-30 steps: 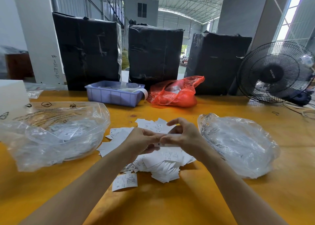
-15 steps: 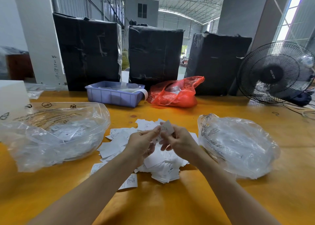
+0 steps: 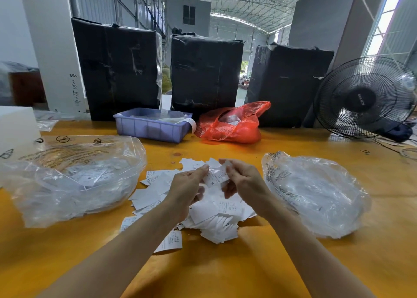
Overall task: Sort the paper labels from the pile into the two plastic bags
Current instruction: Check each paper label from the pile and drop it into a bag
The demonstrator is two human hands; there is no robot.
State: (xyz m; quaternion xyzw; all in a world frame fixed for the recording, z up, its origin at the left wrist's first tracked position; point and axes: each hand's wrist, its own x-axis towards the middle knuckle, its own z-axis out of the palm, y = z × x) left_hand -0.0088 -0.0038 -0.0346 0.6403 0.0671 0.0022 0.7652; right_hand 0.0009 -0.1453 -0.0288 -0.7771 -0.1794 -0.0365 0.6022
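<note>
A pile of white paper labels (image 3: 216,221) lies on the yellow table between two clear plastic bags. The left bag (image 3: 72,178) holds several labels and has printed writing on it. The right bag (image 3: 316,196) also holds labels. Above the pile, my left hand (image 3: 187,187) and my right hand (image 3: 243,182) pinch one white label (image 3: 215,175) between them, each hand at one end. The label has small print on it and hangs a little above the pile.
A blue plastic bin (image 3: 153,126) and a red plastic bag (image 3: 232,123) sit at the back of the table. Behind them stand three black wrapped boxes (image 3: 205,74). A black fan (image 3: 365,99) stands at the right, and a white block (image 3: 15,128) at the far left.
My hands have lifted from the pile and moved slightly apart, now holding a single label stretched between them with its printed face showing.
</note>
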